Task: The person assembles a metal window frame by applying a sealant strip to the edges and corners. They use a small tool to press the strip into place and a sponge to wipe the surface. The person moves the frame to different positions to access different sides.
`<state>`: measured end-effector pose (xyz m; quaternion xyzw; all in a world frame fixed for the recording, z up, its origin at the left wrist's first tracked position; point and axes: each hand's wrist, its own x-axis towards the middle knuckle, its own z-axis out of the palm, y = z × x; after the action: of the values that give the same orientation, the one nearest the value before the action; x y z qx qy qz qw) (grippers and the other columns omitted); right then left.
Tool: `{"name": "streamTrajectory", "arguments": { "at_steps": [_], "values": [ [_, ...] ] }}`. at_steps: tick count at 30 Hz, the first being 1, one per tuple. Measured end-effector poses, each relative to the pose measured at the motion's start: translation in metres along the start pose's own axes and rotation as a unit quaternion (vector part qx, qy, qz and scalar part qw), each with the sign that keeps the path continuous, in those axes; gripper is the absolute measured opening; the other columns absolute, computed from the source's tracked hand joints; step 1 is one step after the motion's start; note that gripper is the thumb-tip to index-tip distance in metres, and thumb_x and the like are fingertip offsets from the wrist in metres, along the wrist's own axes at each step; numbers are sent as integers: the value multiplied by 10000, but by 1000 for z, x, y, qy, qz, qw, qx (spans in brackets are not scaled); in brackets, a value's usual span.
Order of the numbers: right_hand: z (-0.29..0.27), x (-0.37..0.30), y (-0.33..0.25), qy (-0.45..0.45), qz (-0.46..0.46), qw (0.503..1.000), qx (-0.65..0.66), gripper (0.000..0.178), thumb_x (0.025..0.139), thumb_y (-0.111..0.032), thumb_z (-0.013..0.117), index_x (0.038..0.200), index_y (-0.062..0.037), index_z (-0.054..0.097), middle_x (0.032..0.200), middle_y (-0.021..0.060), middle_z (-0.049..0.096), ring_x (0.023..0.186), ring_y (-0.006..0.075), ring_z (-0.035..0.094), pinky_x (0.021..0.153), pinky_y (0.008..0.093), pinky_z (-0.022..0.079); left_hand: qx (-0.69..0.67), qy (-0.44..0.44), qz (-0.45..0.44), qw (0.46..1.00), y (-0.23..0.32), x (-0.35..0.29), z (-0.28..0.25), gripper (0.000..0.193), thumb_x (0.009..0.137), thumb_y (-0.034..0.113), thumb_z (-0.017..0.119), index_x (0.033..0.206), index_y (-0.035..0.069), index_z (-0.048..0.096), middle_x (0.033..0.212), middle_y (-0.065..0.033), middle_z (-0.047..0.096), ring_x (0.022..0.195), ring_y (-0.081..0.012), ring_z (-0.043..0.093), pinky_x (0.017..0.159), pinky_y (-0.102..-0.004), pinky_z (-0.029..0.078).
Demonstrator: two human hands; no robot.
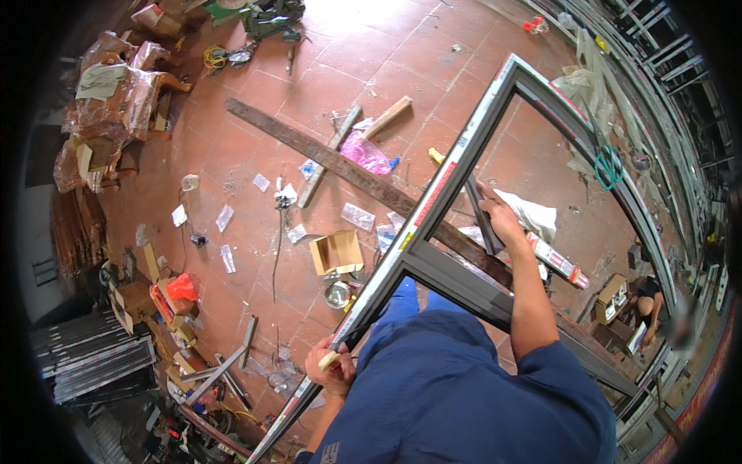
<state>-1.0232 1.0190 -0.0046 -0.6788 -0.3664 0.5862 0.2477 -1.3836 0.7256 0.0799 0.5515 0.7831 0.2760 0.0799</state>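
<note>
A large dark grey window or door frame [442, 267] with white, red-marked film on its edges stands tilted against my body, with a crossbar at my waist. My left hand [332, 371] is closed at the frame's lower left side, around a pale rounded thing whose kind I cannot make out. Through the upper opening reaches my right hand [502, 220], its fingers closed on a short dark grey profile strip [481, 213]. Part of that strip is hidden by the fingers. Just beyond the hand lie a white cloth [533, 210] and a white-and-red tube [560, 263].
A long rusty beam [309, 151] crosses a grey bar [328, 166] on the tiled floor. An opened cardboard box [337, 253] and plastic scraps lie nearby. Teal-handled scissors [608, 167] rest by the frame's right side. Wrapped wooden furniture [116, 100] stands left; another person [649, 309] crouches right.
</note>
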Motion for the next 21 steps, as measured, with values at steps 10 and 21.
{"name": "streamTrajectory", "arguments": {
  "at_steps": [10,21],
  "values": [
    [-20,-3,-9,-11,104,938,329,363,1034,-395,626,1307,-162,678,789,28,707,592,123,616,527,264,466,-5,13,-8,1000,2,-5,1,152,936,142,731,934,-2,682,900,-142,694,776,-305,664,719,-397,517],
    [-12,7,3,40,129,891,433,286,976,-486,632,1067,-220,682,842,5,690,673,152,584,593,323,397,-6,39,-36,999,-9,-20,10,183,946,176,720,943,0,667,868,-158,671,778,-345,648,716,-426,503]
  ]
}}
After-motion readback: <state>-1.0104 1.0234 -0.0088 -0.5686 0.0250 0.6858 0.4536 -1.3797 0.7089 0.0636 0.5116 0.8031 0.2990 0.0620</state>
